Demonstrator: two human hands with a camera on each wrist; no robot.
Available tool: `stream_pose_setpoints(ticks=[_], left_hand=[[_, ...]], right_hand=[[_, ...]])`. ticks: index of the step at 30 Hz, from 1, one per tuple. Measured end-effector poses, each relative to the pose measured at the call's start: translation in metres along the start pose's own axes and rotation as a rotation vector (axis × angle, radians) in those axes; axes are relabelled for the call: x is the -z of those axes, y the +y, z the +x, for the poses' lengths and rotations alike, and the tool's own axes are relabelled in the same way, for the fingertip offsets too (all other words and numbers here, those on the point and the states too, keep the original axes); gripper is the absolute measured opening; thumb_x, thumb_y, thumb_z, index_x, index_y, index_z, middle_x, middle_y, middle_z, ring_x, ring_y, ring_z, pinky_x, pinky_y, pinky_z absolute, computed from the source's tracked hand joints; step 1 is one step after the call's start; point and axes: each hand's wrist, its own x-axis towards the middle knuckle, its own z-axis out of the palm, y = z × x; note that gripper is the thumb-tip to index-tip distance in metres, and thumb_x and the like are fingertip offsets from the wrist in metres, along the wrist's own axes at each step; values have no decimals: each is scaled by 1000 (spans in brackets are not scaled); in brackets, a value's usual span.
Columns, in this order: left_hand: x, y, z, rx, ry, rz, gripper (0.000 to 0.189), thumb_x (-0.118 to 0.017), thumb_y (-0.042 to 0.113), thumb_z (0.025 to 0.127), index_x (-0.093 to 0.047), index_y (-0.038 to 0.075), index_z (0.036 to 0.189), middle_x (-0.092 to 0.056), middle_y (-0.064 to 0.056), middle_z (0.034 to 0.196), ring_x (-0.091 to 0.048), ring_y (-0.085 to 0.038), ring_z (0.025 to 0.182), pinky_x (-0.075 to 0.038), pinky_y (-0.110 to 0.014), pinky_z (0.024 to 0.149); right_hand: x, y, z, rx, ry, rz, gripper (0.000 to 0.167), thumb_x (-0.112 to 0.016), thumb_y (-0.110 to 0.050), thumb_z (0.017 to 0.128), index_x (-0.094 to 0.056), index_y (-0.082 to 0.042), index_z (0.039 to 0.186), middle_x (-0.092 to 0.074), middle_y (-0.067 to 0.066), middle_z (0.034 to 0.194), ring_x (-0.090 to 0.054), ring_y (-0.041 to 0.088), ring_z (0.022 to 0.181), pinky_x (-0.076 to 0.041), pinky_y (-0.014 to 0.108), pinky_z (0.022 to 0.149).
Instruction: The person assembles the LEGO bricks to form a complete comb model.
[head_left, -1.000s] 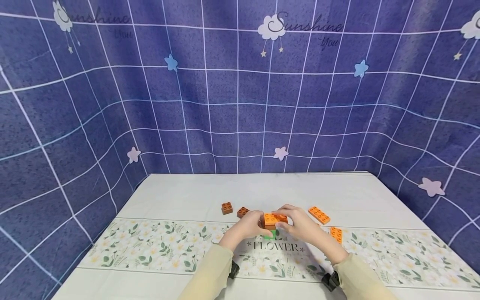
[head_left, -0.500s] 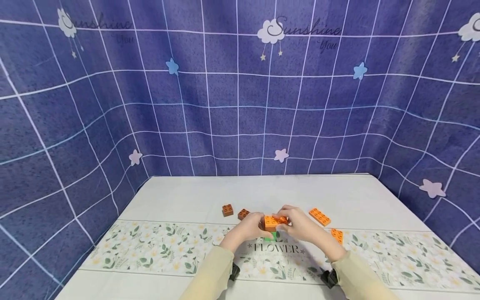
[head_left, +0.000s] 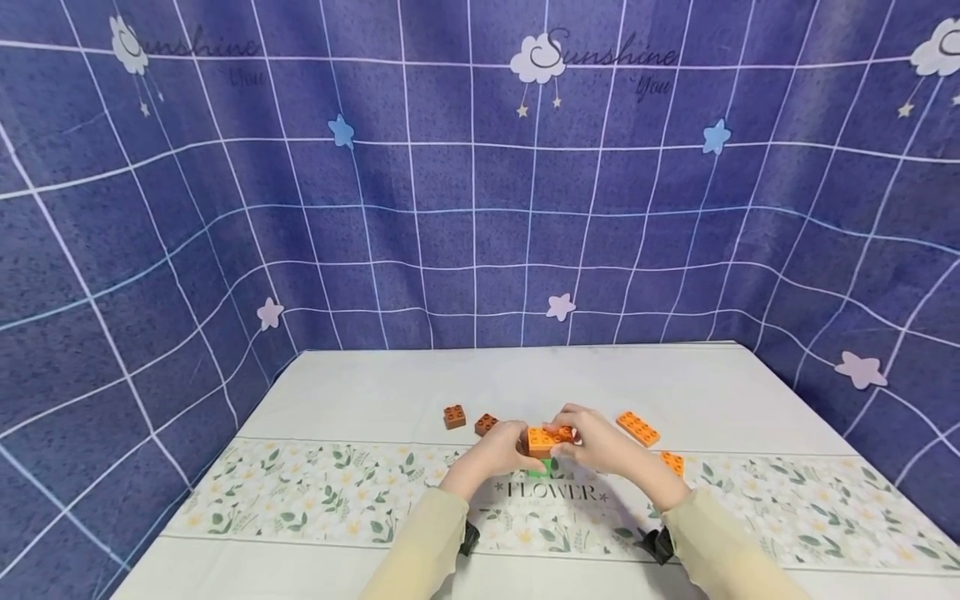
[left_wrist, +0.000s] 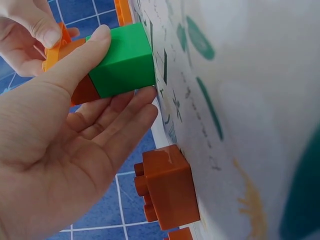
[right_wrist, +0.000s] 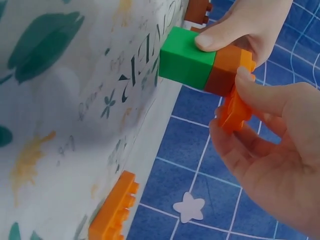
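A green brick stands on the cloth with a brown brick stacked on it. My left hand holds this stack, its thumb on the green side and its other fingers behind. On top lies an orange studded plate, overhanging the brown brick towards the right. My right hand pinches the overhanging end between thumb and fingers, as the right wrist view shows. Part of the stack's far side is hidden behind the left hand.
Two brown bricks lie behind the left hand, one a loose brown brick, the other a partly covered brown brick. To the right are a long orange plate and a smaller orange plate, partly behind the right forearm. A blue curtain closes off the back.
The right forearm has shifted slightly and covers more of the smaller orange plate. Both hands keep their hold on the stack and its top plate. The head view moves a little.
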Motion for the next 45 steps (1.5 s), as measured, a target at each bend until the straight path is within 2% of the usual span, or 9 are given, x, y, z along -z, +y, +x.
stream_pose_setpoints(ticks=[3,8,13,25,27,30,34,39,45], left_hand=[[-1,-2,2,-4,-2,10,36,-80,32,73,-59,11,92,-57,4,80,-50,-8,69,-44,-24,62],[-2,-3,2,-1,-8,1,37,-81,31,72,-60,10,95,-59,3,82,-52,-8,71,-46,-24,65],[-2,-2,2,-5,-12,-14,39,-81,30,72,-61,9,97,-60,3,83,-52,-7,71,-46,-24,66],[-1,-1,8,-42,-24,3,35,-80,30,73,-60,10,94,-59,3,81,-52,-7,70,-46,-22,64],[0,0,8,-44,-24,4,35,-81,30,73,-61,10,93,-59,4,81,-52,-6,69,-46,-22,63],[2,1,8,-50,-21,4,35,-81,30,73,-61,10,93,-59,4,80,-51,-6,68,-45,-21,63],[4,2,7,-48,-17,4,34,-82,28,72,-61,9,92,-59,3,78,-50,-6,67,-45,-20,61],[4,2,7,-45,-21,11,35,-81,29,72,-61,9,92,-58,4,78,-50,-7,67,-45,-20,61],[4,-3,7,-39,-37,14,35,-81,32,72,-60,11,91,-58,5,78,-49,-7,66,-44,-21,60]], right_hand=[[-2,5,0,8,1,23,23,-70,-14,84,-66,-5,104,-62,2,98,-59,17,87,-53,34,75],[-5,11,-1,1,-14,95,28,-69,-15,84,-64,-7,110,-64,3,104,-60,22,97,-52,42,82],[-6,15,-1,-22,-24,134,31,-69,-19,85,-63,-9,114,-65,4,108,-60,24,102,-51,45,86],[-13,17,2,-61,36,121,40,-71,-30,83,-64,-7,115,-66,9,112,-60,28,107,-48,45,92],[-14,17,2,-68,47,128,41,-71,-31,82,-64,-7,114,-67,8,111,-62,25,104,-50,43,90],[-15,16,2,-73,51,150,37,-71,-31,82,-65,-9,112,-68,4,105,-63,17,93,-52,34,81],[-15,14,2,-74,43,177,33,-71,-30,83,-64,-11,110,-67,-1,98,-59,8,82,-49,23,70],[-15,16,2,-82,34,187,33,-71,-31,83,-64,-13,110,-66,-3,97,-59,8,82,-48,23,70],[-18,19,3,-54,19,213,32,-70,-29,83,-63,-15,111,-67,-1,102,-62,14,89,-50,29,77]])
